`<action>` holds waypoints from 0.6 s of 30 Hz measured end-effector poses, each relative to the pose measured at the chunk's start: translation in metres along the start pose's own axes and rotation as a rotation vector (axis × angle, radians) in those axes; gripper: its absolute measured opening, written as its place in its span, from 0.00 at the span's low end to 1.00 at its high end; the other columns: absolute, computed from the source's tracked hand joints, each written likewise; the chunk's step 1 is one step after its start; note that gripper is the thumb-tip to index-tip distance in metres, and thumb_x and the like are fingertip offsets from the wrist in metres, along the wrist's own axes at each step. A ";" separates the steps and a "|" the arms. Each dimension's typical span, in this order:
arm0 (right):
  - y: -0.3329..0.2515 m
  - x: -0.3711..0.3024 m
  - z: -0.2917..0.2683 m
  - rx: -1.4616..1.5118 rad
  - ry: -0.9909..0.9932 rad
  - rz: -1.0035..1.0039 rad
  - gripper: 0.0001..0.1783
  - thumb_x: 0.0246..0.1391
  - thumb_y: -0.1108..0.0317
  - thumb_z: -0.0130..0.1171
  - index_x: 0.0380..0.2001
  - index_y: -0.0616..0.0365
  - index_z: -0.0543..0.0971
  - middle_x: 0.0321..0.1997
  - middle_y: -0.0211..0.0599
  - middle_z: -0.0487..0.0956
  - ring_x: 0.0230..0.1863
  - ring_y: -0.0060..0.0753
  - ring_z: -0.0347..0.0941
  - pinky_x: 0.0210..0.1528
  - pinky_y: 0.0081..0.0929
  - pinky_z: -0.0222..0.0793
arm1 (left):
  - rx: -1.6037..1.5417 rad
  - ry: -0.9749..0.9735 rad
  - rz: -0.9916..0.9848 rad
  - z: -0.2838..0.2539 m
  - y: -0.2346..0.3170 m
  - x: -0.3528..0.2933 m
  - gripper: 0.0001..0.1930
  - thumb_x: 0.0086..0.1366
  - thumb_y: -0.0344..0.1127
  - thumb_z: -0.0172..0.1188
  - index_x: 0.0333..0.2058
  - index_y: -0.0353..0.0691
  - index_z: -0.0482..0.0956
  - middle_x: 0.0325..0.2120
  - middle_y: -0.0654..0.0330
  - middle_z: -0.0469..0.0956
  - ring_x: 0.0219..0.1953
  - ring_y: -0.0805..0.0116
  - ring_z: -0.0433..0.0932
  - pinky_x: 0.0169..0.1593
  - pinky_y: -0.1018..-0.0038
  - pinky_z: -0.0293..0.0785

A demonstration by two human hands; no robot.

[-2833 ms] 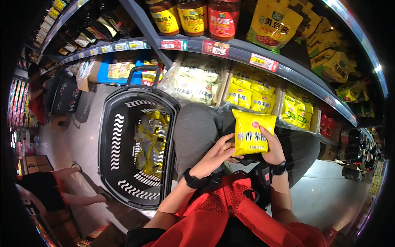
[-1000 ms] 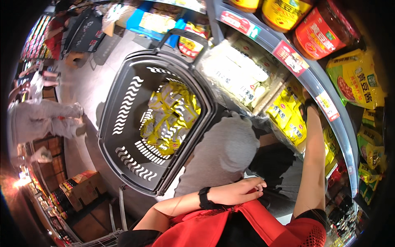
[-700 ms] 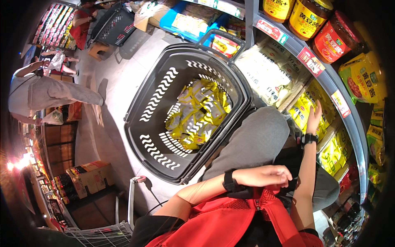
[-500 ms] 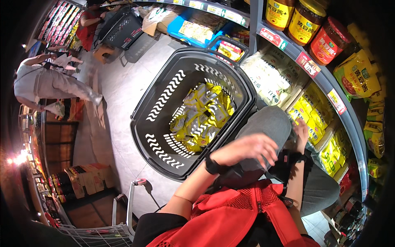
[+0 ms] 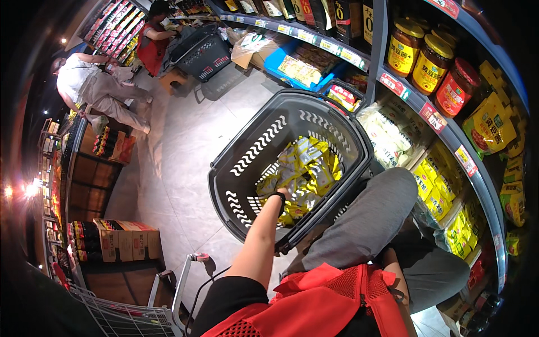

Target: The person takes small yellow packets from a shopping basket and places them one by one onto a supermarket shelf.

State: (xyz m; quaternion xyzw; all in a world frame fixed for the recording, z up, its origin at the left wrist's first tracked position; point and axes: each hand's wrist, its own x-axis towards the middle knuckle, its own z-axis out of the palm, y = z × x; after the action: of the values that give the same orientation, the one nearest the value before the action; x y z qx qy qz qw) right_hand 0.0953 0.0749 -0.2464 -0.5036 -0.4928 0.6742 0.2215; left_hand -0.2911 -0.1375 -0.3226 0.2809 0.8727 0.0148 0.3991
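Note:
My left hand [image 5: 285, 195] reaches down into a dark grey shopping basket [image 5: 234, 150] that stands on the floor in front of me. Yellow and silver-grey packets [image 5: 306, 154] lie in a loose pile at the bottom. The hand is at the near side of this pile; its fingers are hidden, so any grip on a packet does not show. Only part of my right forearm [image 5: 394, 275] is visible, beside my bent leg, and the hand itself is out of sight behind the leg.
On the right, a low shelf holds white pouches [image 5: 387, 132] and yellow pouches [image 5: 435, 191]; sauce jars [image 5: 429, 59] stand above. A blue crate [image 5: 272, 64] sits beyond the basket. A wire cart [image 5: 129, 312] stands at lower left. Two people are farther off, near another basket [image 5: 205, 53].
My left hand has moved from above my knee down into the basket. My right hand has gone from beside the shelf to out of sight. The view has shifted, so everything sits lower and farther right.

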 end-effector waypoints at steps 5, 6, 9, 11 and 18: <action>0.006 -0.004 0.005 -0.023 0.000 0.044 0.12 0.51 0.68 0.43 0.36 0.63 0.71 0.33 0.31 0.73 0.31 0.25 0.67 0.35 0.21 0.62 | 0.109 -0.060 -0.104 0.022 0.007 0.014 0.23 0.50 0.47 0.49 0.40 0.36 0.68 0.34 0.49 0.72 0.35 0.55 0.71 0.37 0.65 0.65; 0.005 -0.007 -0.005 -0.037 0.026 0.049 0.13 0.50 0.68 0.43 0.37 0.63 0.71 0.33 0.32 0.73 0.31 0.25 0.67 0.35 0.21 0.62 | 0.128 -0.070 -0.093 0.024 0.022 0.020 0.23 0.50 0.48 0.48 0.40 0.37 0.68 0.34 0.49 0.72 0.35 0.55 0.71 0.37 0.64 0.65; 0.012 -0.007 -0.005 -0.037 0.036 0.076 0.13 0.50 0.68 0.43 0.37 0.63 0.71 0.33 0.32 0.73 0.32 0.25 0.67 0.35 0.21 0.62 | 0.218 -0.081 -0.157 0.023 0.035 0.035 0.23 0.50 0.50 0.47 0.40 0.38 0.68 0.34 0.50 0.71 0.35 0.56 0.71 0.35 0.64 0.64; 0.018 -0.005 -0.001 -0.039 0.026 0.101 0.13 0.50 0.68 0.43 0.37 0.63 0.71 0.33 0.32 0.73 0.32 0.25 0.67 0.35 0.21 0.62 | 0.304 -0.102 -0.227 0.027 0.034 0.047 0.24 0.50 0.51 0.46 0.40 0.39 0.68 0.34 0.50 0.71 0.35 0.56 0.71 0.34 0.63 0.64; 0.030 0.000 0.002 -0.058 0.017 0.188 0.13 0.50 0.68 0.43 0.37 0.63 0.70 0.34 0.33 0.73 0.32 0.26 0.67 0.35 0.22 0.62 | 0.603 -0.261 -0.414 0.061 0.032 0.083 0.25 0.51 0.55 0.44 0.40 0.42 0.68 0.34 0.51 0.71 0.35 0.58 0.70 0.31 0.61 0.64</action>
State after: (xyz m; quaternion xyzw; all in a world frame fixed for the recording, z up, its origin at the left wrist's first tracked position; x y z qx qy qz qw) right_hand 0.0996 0.0618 -0.2730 -0.5595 -0.4607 0.6732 0.1468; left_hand -0.2764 -0.0808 -0.4132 0.2029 0.8181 -0.3590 0.4009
